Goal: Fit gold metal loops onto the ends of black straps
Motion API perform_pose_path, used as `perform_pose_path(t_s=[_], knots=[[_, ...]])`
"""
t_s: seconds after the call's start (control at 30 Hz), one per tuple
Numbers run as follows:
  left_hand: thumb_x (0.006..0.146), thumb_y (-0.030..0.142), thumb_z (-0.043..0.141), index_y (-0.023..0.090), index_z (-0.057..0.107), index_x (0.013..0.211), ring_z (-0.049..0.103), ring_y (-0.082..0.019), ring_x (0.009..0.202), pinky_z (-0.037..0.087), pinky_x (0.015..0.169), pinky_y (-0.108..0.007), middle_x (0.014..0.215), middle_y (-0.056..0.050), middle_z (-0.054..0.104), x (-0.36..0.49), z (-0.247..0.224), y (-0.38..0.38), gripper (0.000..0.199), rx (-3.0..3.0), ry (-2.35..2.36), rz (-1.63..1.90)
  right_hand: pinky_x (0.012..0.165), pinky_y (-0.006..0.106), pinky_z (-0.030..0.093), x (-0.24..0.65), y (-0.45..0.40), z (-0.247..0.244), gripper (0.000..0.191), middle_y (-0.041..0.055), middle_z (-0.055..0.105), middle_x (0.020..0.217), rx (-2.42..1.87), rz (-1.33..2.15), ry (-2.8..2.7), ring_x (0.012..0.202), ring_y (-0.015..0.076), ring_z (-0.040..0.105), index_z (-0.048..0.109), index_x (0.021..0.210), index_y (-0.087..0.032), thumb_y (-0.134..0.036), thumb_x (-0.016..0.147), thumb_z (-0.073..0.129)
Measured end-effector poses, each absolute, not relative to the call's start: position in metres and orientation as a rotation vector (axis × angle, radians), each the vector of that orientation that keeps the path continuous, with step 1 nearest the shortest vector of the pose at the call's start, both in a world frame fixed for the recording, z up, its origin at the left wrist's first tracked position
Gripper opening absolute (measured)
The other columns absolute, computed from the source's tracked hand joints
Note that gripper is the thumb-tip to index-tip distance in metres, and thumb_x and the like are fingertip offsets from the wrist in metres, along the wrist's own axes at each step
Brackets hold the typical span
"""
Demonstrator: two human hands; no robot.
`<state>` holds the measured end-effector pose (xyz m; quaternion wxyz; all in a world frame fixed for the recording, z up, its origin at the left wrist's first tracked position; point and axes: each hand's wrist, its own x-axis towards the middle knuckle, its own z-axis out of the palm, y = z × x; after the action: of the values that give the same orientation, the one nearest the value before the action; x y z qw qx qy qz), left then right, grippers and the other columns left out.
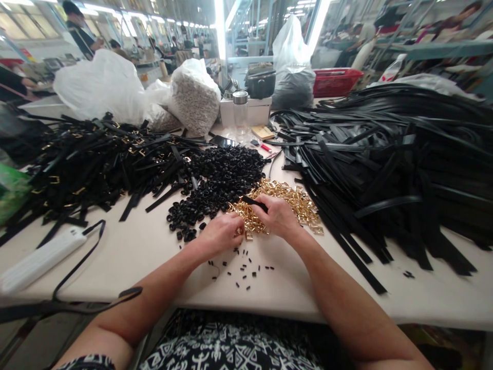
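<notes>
My right hand (276, 215) pinches a short black strap (254, 203) over the pile of gold buckles (300, 203). Close beside it on the left, my left hand (225, 232) has its fingers curled together at the near edge of that pile; what they hold, if anything, is too small to make out. Behind my left hand lies a heap of small black loops (227, 172). Several tiny black pieces (243, 268) are scattered on the pale table (277, 293) in front of my hands.
Black straps with gold buckles (77, 169) are heaped at the left, long black straps (385, 169) at the right. A white power strip (42, 259) with a black cable lies at the left front. Filled plastic bags (195, 97), a jar (240, 110) and a red basket (335, 82) stand behind.
</notes>
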<state>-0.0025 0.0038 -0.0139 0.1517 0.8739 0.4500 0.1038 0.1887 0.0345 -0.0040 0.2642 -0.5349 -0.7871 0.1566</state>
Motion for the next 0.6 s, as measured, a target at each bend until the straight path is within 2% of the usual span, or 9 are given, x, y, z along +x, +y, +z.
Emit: perform_pose_path(t_s=[0.17, 0.33, 0.43, 0.6], knots=[[0.081, 0.017, 0.055, 0.018, 0.065, 0.079, 0.057, -0.018, 0.073, 0.044, 0.07, -0.029, 0.08, -0.005, 0.062, -0.004, -0.011, 0.006, 0.011, 2.429, 1.44, 0.362, 0.062, 0.024, 0.034, 0.19, 0.036, -0.006, 0.017, 0.0011, 0.065, 0.073, -1.437, 0.46, -2.122, 0.066, 0.0144, 0.056, 0.065, 0.083, -0.02, -0.033, 0.089, 0.055], [0.075, 0.016, 0.062, 0.022, 0.069, 0.071, 0.057, -0.017, 0.067, 0.044, 0.069, -0.028, 0.071, -0.003, 0.064, -0.012, -0.015, 0.016, 0.01, 2.139, 1.341, 0.66, 0.062, 0.025, 0.034, 0.189, 0.036, -0.008, 0.017, 0.0022, 0.066, 0.074, -1.419, 0.502, -2.125, 0.067, 0.0151, 0.056, 0.066, 0.083, -0.019, -0.029, 0.09, 0.054], [0.075, 0.022, 0.067, 0.021, 0.072, 0.078, 0.059, -0.016, 0.067, 0.045, 0.066, -0.027, 0.075, -0.003, 0.068, -0.016, -0.014, 0.019, 0.007, 1.834, 1.278, 0.853, 0.062, 0.025, 0.034, 0.188, 0.036, -0.009, 0.016, 0.0019, 0.066, 0.075, -1.389, 0.535, -2.114, 0.067, 0.0146, 0.056, 0.065, 0.084, -0.019, -0.025, 0.09, 0.052], [0.074, 0.033, 0.071, 0.015, 0.07, 0.086, 0.058, -0.012, 0.059, 0.049, 0.06, -0.025, 0.068, -0.002, 0.066, -0.016, -0.007, 0.019, 0.021, 1.295, 1.177, 0.983, 0.061, 0.023, 0.035, 0.187, 0.033, -0.007, 0.015, -0.0003, 0.064, 0.072, -1.289, 0.685, -2.105, 0.065, 0.0127, 0.055, 0.065, 0.083, -0.019, -0.023, 0.089, 0.053]])
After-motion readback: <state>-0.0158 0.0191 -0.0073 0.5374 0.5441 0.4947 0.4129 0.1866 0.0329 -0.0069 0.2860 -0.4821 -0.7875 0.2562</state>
